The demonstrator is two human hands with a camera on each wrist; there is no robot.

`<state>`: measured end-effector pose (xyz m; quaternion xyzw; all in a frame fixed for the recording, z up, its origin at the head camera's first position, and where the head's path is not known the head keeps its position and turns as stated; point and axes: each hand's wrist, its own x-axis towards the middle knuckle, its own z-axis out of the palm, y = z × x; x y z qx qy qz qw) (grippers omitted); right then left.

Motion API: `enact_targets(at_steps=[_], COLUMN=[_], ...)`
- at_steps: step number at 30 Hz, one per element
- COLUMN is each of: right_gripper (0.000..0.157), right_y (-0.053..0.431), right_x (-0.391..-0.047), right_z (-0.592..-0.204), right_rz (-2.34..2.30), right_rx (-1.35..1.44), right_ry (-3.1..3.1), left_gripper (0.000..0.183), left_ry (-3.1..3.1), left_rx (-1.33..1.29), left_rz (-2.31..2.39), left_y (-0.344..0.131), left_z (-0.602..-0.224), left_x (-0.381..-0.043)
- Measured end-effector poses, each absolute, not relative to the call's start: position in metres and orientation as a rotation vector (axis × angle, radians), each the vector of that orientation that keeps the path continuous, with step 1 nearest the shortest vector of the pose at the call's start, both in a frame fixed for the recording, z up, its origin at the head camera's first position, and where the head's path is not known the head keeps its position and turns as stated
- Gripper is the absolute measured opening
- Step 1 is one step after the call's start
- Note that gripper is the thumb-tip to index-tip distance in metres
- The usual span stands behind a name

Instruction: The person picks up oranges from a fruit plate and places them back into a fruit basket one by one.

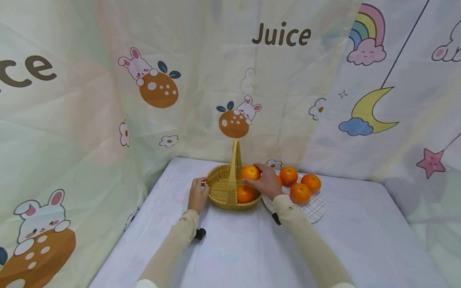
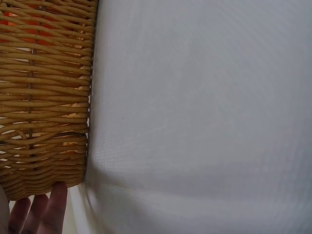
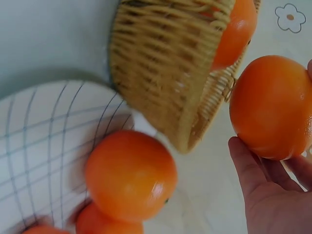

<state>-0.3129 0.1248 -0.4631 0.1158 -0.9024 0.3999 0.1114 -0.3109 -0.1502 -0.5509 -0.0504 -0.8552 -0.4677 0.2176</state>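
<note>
A wicker basket [image 1: 219, 196] with a tall arched handle stands on the table. My left hand [image 1: 198, 194] grips its left end at the rim; in the left wrist view several fingers [image 2: 54, 209] touch the woven wall. Over the basket's right end, my right hand [image 1: 268, 182] holds an orange [image 3: 273, 107] between thumb and fingers. Another orange [image 1: 245, 194] lies inside the basket, right of the handle. To the right, several oranges [image 1: 300, 193] sit on a white plate [image 1: 317, 208] with a grid pattern, partly hidden by my right hand and forearm.
A white cloth [image 1: 237, 248] covers the table. Printed curtains [image 1: 201, 80] hang close behind it and along both sides. The plate stands close against the basket's right end.
</note>
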Motion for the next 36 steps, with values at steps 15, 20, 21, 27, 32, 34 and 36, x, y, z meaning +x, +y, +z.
enact_targets(at_steps=[15, 20, 21, 27, 32, 34, 36], right_gripper=[0.082, 0.081, 0.081, 0.080, 0.080, 0.079, 0.078], right_y=[0.100, 0.096, 0.096, 0.093, 0.088, 0.086, 0.084], right_x=[-0.327, -0.332, -0.333, -0.336, -0.336, -0.336, -0.337], right_z=[-0.479, -0.483, -0.483, -0.485, -0.490, -0.493, -0.496], right_rz=[1.282, 1.261, 1.265, 1.260, 1.275, 1.273, 1.244], right_rx=[0.236, 0.194, 0.181, 0.124, 0.068, 0.051, 0.038], right_ry=[-2.704, -2.720, -2.720, -2.719, -2.742, -2.761, -2.782], left_gripper=[0.030, 0.031, 0.031, 0.031, 0.030, 0.029, 0.029], left_ry=[-2.392, -2.400, -2.399, -2.399, -2.388, -2.386, -2.391], left_rx=[-0.135, -0.136, -0.139, -0.133, -0.102, -0.102, -0.108], left_rz=[-1.287, -1.293, -1.287, -1.291, -1.307, -1.306, -1.293], left_y=[-0.151, -0.149, -0.149, -0.148, -0.150, -0.151, -0.152], left_z=[-0.553, -0.552, -0.551, -0.548, -0.549, -0.550, -0.550], left_x=[-0.311, -0.312, -0.313, -0.316, -0.313, -0.313, -0.312])
